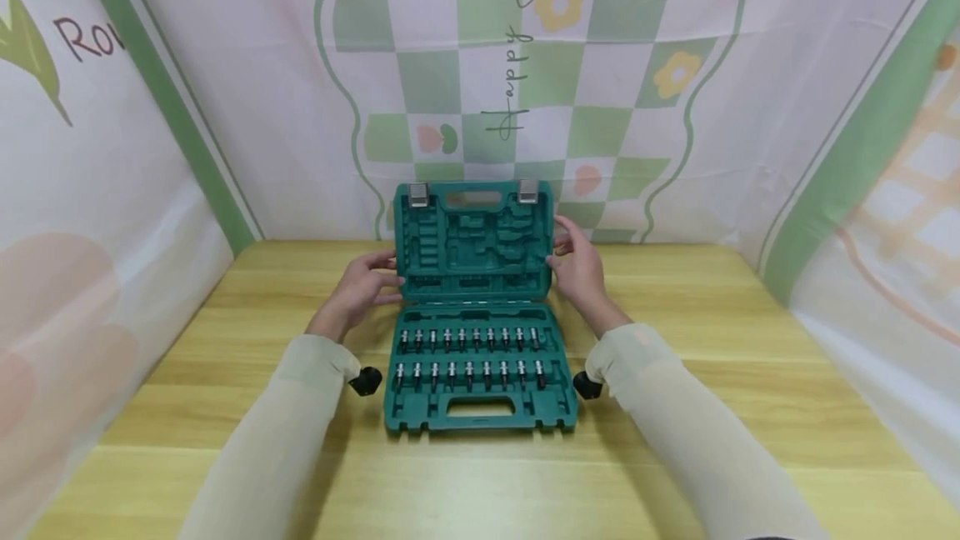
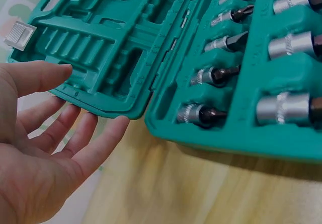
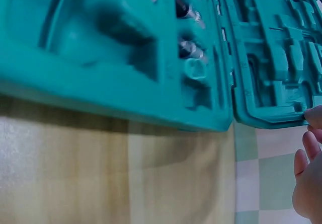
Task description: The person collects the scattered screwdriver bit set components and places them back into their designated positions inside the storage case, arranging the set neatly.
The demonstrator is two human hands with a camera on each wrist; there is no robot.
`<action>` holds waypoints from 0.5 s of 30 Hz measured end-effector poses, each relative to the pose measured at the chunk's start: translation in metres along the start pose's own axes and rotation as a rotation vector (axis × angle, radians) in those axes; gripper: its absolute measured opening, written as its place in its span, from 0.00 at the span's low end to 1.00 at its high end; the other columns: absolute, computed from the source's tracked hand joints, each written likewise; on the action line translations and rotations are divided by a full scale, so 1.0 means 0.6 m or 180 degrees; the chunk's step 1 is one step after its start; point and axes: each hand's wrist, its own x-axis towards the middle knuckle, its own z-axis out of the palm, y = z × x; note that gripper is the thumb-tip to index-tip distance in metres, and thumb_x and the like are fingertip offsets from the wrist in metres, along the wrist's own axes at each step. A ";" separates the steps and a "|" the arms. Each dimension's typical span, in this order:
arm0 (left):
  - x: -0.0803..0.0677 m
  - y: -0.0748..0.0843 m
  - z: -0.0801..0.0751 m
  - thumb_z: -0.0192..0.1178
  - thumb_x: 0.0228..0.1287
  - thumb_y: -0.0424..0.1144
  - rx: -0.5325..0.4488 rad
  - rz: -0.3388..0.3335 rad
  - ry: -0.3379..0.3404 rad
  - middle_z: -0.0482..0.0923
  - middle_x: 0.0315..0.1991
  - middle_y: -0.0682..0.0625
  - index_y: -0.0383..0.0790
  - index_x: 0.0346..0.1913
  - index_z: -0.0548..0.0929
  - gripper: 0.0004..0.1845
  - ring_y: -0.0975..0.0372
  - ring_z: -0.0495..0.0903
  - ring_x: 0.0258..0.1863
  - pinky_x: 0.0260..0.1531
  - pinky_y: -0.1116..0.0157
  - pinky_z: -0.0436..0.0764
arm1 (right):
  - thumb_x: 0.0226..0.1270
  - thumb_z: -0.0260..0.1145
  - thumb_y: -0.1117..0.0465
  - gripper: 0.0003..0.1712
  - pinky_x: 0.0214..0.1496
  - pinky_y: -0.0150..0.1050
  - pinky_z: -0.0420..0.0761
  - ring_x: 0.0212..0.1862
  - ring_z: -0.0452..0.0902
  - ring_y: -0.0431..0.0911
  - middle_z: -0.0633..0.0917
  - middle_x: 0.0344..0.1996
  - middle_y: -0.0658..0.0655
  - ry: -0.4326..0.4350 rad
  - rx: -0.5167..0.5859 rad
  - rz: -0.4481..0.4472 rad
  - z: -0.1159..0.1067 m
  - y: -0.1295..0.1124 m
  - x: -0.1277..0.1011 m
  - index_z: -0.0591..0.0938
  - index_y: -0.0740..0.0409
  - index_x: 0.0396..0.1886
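A green plastic socket case (image 1: 480,411) stands open on the table, its lid (image 1: 472,286) raised and leaning back. Two rows of bit sockets (image 2: 289,105), silver with dark tips, sit in the base. My left hand (image 1: 360,286) is at the lid's left edge, fingers spread and fairly straight; in the left wrist view its thumb overlaps the lid's inner face while the fingertips lie along the rim. At the opposite edge my right hand (image 1: 579,269) pinches the lid, thumb on the rim and the other fingers partly hidden behind it.
The case rests on a light wooden table (image 1: 480,482). Behind it hangs a patterned cloth (image 1: 480,73) with green checks and flowers; more cloth stands at both sides. Two metal latches (image 1: 528,192) are on the lid's top edge. The lid's moulded slots hold nothing.
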 end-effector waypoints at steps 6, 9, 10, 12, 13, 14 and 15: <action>0.000 0.017 0.002 0.56 0.66 0.25 0.0244 0.0292 0.0055 0.61 0.64 0.36 0.35 0.73 0.59 0.33 0.47 0.70 0.57 0.57 0.45 0.72 | 0.64 0.65 0.73 0.33 0.48 0.50 0.78 0.48 0.77 0.56 0.80 0.46 0.63 0.0213 0.0208 -0.0109 -0.008 -0.020 0.003 0.71 0.54 0.68; -0.003 0.030 0.006 0.58 0.65 0.26 0.0469 0.0489 0.0156 0.63 0.62 0.36 0.34 0.73 0.60 0.34 0.47 0.70 0.57 0.57 0.48 0.74 | 0.64 0.65 0.73 0.30 0.48 0.48 0.78 0.47 0.77 0.55 0.81 0.46 0.63 0.0303 0.0377 -0.0196 -0.016 -0.028 0.005 0.73 0.55 0.66; -0.004 0.034 0.007 0.58 0.65 0.26 0.0550 0.0551 0.0193 0.64 0.62 0.36 0.34 0.73 0.60 0.34 0.47 0.71 0.57 0.56 0.49 0.75 | 0.64 0.66 0.72 0.30 0.48 0.47 0.78 0.47 0.77 0.55 0.81 0.46 0.63 0.0318 0.0431 -0.0221 -0.018 -0.030 0.005 0.74 0.56 0.66; -0.006 0.044 0.009 0.60 0.64 0.28 0.0669 0.0659 0.0294 0.66 0.61 0.37 0.34 0.72 0.61 0.34 0.48 0.71 0.56 0.54 0.52 0.77 | 0.65 0.66 0.71 0.29 0.48 0.44 0.78 0.46 0.77 0.53 0.81 0.46 0.62 0.0319 0.0498 -0.0245 -0.024 -0.034 0.004 0.74 0.56 0.65; -0.007 0.049 0.010 0.61 0.64 0.28 0.0719 0.0712 0.0340 0.67 0.60 0.37 0.34 0.72 0.62 0.34 0.48 0.72 0.56 0.53 0.53 0.78 | 0.65 0.66 0.70 0.28 0.48 0.42 0.78 0.46 0.76 0.52 0.81 0.47 0.62 0.0310 0.0534 -0.0258 -0.027 -0.035 0.003 0.74 0.56 0.65; -0.009 0.054 0.011 0.61 0.64 0.30 0.0783 0.0761 0.0383 0.68 0.60 0.37 0.35 0.72 0.62 0.34 0.48 0.72 0.56 0.53 0.53 0.78 | 0.66 0.66 0.68 0.28 0.48 0.40 0.78 0.46 0.76 0.51 0.81 0.47 0.61 0.0299 0.0559 -0.0268 -0.029 -0.038 0.003 0.74 0.55 0.65; -0.010 0.059 0.011 0.62 0.64 0.31 0.0850 0.0809 0.0416 0.68 0.60 0.38 0.36 0.72 0.62 0.35 0.49 0.72 0.56 0.52 0.54 0.78 | 0.66 0.66 0.66 0.28 0.48 0.38 0.78 0.46 0.76 0.50 0.81 0.48 0.61 0.0288 0.0580 -0.0282 -0.032 -0.040 0.002 0.74 0.55 0.66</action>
